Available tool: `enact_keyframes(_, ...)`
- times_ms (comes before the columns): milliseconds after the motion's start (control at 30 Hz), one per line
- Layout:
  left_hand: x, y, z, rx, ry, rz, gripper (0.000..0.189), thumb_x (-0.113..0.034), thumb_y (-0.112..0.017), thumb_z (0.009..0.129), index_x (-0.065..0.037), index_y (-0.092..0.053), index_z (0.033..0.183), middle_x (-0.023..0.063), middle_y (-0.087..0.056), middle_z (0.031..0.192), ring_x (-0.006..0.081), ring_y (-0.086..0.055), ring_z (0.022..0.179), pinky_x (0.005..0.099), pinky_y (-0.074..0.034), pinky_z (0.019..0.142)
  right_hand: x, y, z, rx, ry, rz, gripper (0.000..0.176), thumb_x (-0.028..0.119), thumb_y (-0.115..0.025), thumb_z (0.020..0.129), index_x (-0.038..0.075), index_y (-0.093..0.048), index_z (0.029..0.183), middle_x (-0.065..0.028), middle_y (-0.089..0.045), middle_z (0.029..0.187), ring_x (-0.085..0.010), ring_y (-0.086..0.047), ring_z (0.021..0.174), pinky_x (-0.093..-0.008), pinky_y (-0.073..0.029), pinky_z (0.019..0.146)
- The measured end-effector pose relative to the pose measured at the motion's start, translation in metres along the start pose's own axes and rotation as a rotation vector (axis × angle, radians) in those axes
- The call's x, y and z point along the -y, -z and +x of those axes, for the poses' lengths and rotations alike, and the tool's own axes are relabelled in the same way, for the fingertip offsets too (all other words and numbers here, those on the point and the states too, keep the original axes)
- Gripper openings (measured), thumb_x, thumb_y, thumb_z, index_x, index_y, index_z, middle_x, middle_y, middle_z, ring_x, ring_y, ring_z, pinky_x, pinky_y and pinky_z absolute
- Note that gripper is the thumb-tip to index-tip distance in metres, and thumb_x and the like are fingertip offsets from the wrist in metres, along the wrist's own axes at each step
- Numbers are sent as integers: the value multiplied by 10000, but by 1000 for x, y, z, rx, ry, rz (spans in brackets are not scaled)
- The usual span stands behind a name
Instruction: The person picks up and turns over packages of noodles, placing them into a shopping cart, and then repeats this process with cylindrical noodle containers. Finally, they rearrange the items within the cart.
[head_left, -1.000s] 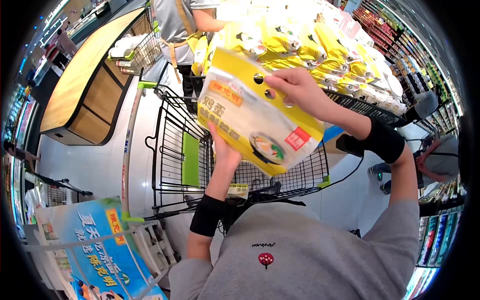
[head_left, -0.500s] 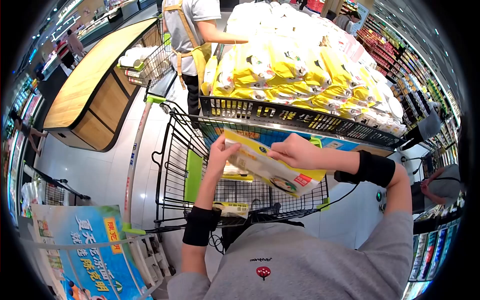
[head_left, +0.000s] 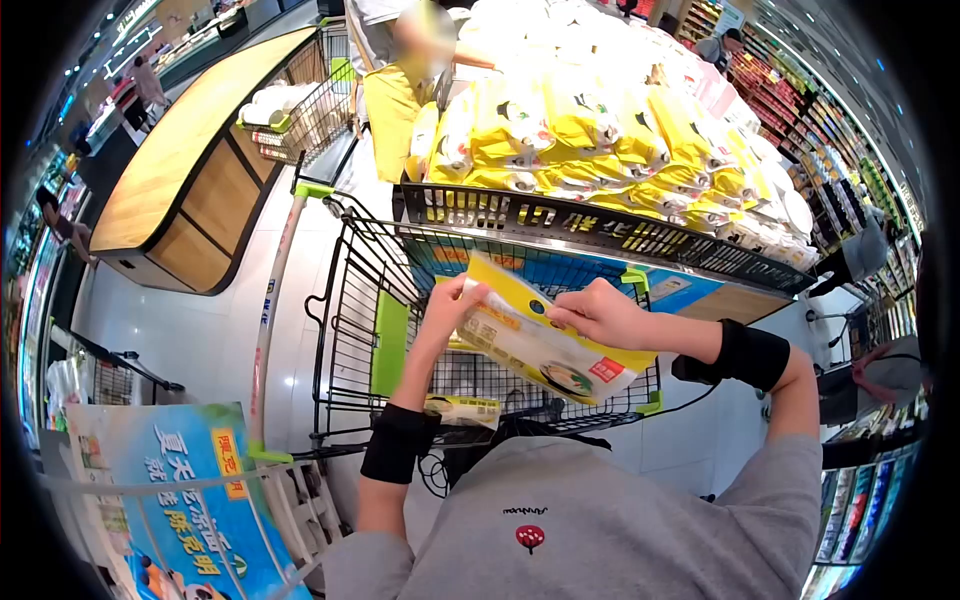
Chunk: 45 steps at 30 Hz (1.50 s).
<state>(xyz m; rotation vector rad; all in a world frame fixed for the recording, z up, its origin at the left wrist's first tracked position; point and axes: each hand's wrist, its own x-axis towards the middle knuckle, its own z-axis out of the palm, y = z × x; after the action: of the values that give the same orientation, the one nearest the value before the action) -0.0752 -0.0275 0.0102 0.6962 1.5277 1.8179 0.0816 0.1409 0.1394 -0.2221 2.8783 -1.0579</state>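
Observation:
Over the shopping cart (head_left: 330, 385) I hold a flat yellow-and-white noodle packet (head_left: 530, 345) with a bowl pictured on its front. My left hand (head_left: 447, 312) pinches its upper left end, thumb on the face. My right hand (head_left: 605, 318) grips the upper long edge with curled fingers. The packet slants down to the right. Below it in the cart's wire basket lies another yellow-and-white packet (head_left: 463, 410), close to me. Further packaging under the held packet is partly hidden.
Ahead, a black crate-like display (head_left: 600, 222) bears piled yellow noodle packets (head_left: 590, 110). A co-worker in a yellow apron (head_left: 390, 120) leans beside it. A wooden counter (head_left: 190, 130) and a second cart (head_left: 310, 120) stand left; a blue poster board (head_left: 190, 500) is at lower left.
The packet's printed face has turned more toward me, and it has shifted slightly right with both hands. The co-worker at the display has bent forward.

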Motion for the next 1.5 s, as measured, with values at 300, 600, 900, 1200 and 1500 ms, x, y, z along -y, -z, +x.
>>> enact_keyframes(300,-62,-32,-36,-227,-375,149,245,-81,-544,843,16,-404,667,7,-373,627,75,-349,590,235,-309,560,-8,30,-8,-49,-310,401,338,265,-511,904,-25,-569,740,-23,-442,517,-69,-393,451,-242,-349,434)
enact_keyframes(600,-123,-44,-45,-524,-426,120,279,-56,-527,843,-32,-359,621,-45,-319,618,29,-287,596,196,-257,543,-40,45,8,-606,154,180,266,146,-626,772,30,-561,1003,-65,-571,940,-180,-542,930,-292,-410,816)
enact_keyframes(900,-131,-47,-41,-539,-389,291,276,-43,-548,818,-8,-382,601,-24,-341,608,47,-314,586,219,-258,527,-111,-51,-3,-454,-241,1492,315,108,-537,867,-89,-483,1108,-148,-551,1111,-200,-549,1008,-312,-438,884)
enact_keyframes(1200,-98,-45,-25,-466,-235,83,218,-65,-564,828,31,-517,638,-17,-420,633,43,-376,603,200,-302,574,-131,-59,-23,-487,-241,1485,296,104,-614,805,-48,-543,1049,-135,-582,1045,-190,-569,966,-301,-458,844)
enact_keyframes(1500,51,-40,-29,-367,93,154,237,-179,-586,852,8,-570,708,-2,-486,696,53,-429,637,214,-352,584,-189,-87,-35,-79,-214,165,178,202,-591,815,45,-670,784,-73,-632,661,-203,-611,595,-285,-487,594)
